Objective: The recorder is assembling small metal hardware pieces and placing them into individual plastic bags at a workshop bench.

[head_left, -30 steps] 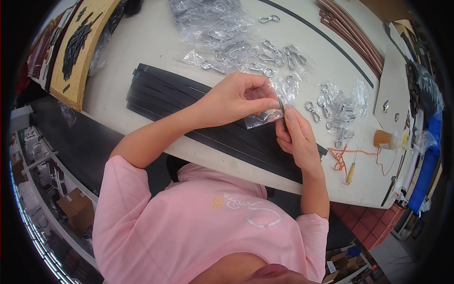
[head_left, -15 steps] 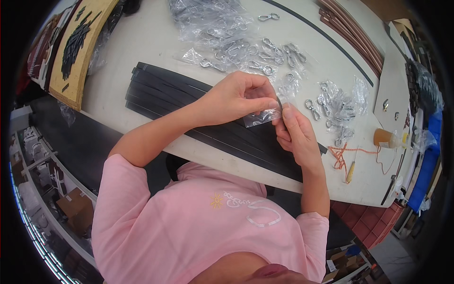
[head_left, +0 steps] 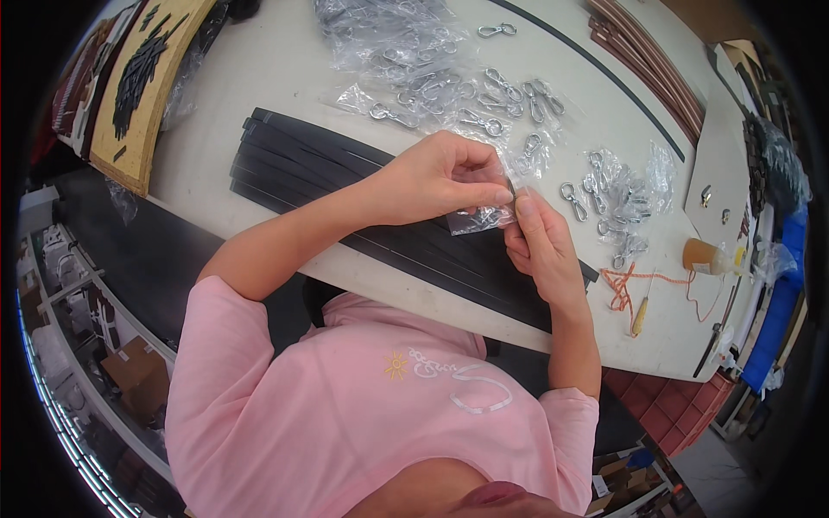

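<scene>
Above a bundle of flat black straps (head_left: pixel 302 160), my two hands meet at a small dark strip (head_left: pixel 513 192). My right hand (head_left: pixel 544 237) pinches this strip between thumb and forefinger. Closed beside it, my left hand (head_left: pixel 440 181) has its thumb and fingers on a small clear plastic bag (head_left: pixel 471 223), which hangs below the fingertips. Whatever is inside the bag is mostly hidden by my fingers. Just beyond my hands lie silver snap hooks (head_left: pixel 484 123), some in clear wrapping. More wrapped hooks (head_left: pixel 622 203) lie right of my right hand.
A large heap of clear plastic bags (head_left: pixel 380 39) covers the far table. A wooden board (head_left: pixel 164 104) with black pieces stands left. Brown strips (head_left: pixel 648 69) lie far right. Orange cord (head_left: pixel 617 289), a yellow-handled awl (head_left: pixel 640 318) and an amber container (head_left: pixel 704 256) sit at right.
My hands keep nearly the same place and grip on the strip and bag. The whole view has shifted very slightly.
</scene>
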`<action>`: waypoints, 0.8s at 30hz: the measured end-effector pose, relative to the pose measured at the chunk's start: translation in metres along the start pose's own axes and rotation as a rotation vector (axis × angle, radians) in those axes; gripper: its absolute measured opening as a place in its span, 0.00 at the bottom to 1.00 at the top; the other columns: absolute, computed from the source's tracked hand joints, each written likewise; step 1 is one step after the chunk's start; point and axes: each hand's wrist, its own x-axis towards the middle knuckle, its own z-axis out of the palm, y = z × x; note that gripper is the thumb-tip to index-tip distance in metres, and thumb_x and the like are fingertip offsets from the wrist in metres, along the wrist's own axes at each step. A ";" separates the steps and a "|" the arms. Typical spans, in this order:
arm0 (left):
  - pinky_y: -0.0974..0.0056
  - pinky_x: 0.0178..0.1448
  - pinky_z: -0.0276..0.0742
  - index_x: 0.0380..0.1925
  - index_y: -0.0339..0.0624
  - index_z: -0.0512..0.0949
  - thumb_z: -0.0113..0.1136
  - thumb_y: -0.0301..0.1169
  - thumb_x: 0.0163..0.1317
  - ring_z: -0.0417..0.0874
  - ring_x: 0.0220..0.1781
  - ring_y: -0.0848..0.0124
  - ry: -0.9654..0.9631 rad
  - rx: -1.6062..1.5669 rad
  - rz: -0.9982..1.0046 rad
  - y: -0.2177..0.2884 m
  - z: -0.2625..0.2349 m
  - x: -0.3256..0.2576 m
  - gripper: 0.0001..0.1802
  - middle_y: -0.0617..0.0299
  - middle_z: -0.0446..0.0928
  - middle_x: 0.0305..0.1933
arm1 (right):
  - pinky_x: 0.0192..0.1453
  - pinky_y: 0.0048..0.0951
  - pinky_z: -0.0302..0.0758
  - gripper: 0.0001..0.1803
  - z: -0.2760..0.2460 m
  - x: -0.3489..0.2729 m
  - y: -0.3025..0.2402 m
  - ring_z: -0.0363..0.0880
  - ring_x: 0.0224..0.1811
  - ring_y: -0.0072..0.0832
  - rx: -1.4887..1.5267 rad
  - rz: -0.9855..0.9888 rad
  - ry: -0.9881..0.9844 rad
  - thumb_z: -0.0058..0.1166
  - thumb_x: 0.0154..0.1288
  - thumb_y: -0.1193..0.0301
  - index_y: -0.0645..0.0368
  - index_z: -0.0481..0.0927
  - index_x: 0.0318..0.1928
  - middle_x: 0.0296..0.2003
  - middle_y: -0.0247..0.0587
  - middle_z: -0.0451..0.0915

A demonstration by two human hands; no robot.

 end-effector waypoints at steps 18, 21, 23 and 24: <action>0.75 0.43 0.75 0.40 0.38 0.79 0.63 0.33 0.70 0.78 0.36 0.83 0.042 -0.103 0.020 0.007 -0.002 0.000 0.09 0.67 0.81 0.35 | 0.23 0.13 0.53 0.16 0.002 -0.005 -0.005 0.57 0.22 0.08 0.039 -0.069 0.013 0.38 0.83 0.60 0.59 0.71 0.55 0.28 0.23 0.64; 0.75 0.43 0.75 0.40 0.37 0.79 0.63 0.32 0.70 0.77 0.36 0.83 0.008 -0.126 0.000 0.004 0.000 0.000 0.09 0.67 0.81 0.36 | 0.23 0.13 0.54 0.16 0.002 -0.006 -0.005 0.57 0.22 0.08 0.042 -0.078 -0.020 0.38 0.83 0.61 0.61 0.70 0.57 0.29 0.24 0.64; 0.75 0.43 0.75 0.40 0.37 0.79 0.63 0.32 0.70 0.77 0.36 0.83 0.000 -0.123 0.003 0.004 0.000 0.000 0.09 0.67 0.82 0.37 | 0.23 0.13 0.55 0.17 0.001 -0.006 -0.004 0.57 0.22 0.08 0.038 -0.077 -0.022 0.38 0.83 0.62 0.61 0.70 0.57 0.29 0.24 0.64; 0.75 0.43 0.75 0.40 0.37 0.79 0.63 0.32 0.70 0.77 0.36 0.83 -0.009 -0.119 0.006 0.005 -0.001 0.000 0.09 0.67 0.82 0.37 | 0.23 0.13 0.55 0.17 -0.001 -0.007 -0.004 0.57 0.22 0.08 0.034 -0.068 -0.030 0.38 0.83 0.62 0.61 0.70 0.57 0.29 0.24 0.64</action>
